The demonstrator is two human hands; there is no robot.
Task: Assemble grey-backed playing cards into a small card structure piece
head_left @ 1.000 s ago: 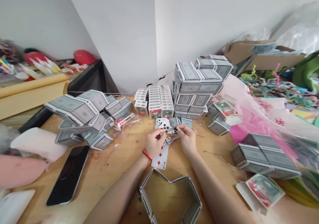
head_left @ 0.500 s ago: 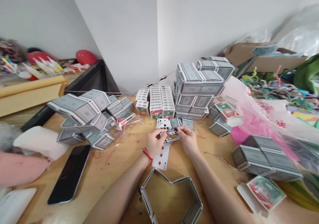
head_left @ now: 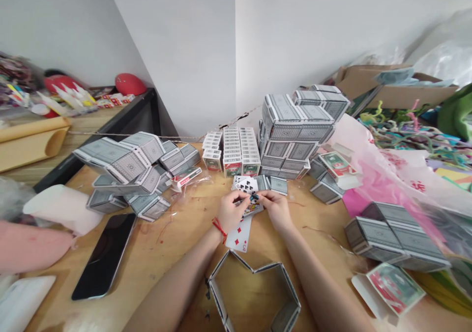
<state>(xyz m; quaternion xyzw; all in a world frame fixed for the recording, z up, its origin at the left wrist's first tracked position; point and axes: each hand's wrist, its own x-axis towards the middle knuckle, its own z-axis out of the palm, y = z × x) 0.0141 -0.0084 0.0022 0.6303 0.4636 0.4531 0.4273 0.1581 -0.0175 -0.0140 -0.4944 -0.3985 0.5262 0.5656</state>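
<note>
Relative to the preceding frame, the fingertips of both hands have closed in toward each other, more of the spade cards (head_left: 245, 184) is exposed behind them, and the tan paper roll (head_left: 27, 144) at far left has shifted left. The left hand (head_left: 232, 211) and the right hand (head_left: 275, 208) each have thumb and index finger pinched at the upper edge of a face card (head_left: 254, 208); the fingertips nearly meet there and partly cover it. The face card is located between the two hands, above the middle of the desk (head_left: 173, 268). A red cord (head_left: 220, 229) encircles the left wrist. A diamond card (head_left: 238, 237) lies face up beside that wrist, on its inner side. Nearer the viewer, between the forearms, stands an angular open frame (head_left: 219, 300) of folded panels. Rows of card boxes (head_left: 231, 147) stand behind the hands, adjoining a tall stack of grey blocks (head_left: 289, 120) on their right. A black phone (head_left: 105, 256) lies well to the left, near further grey blocks.
</note>
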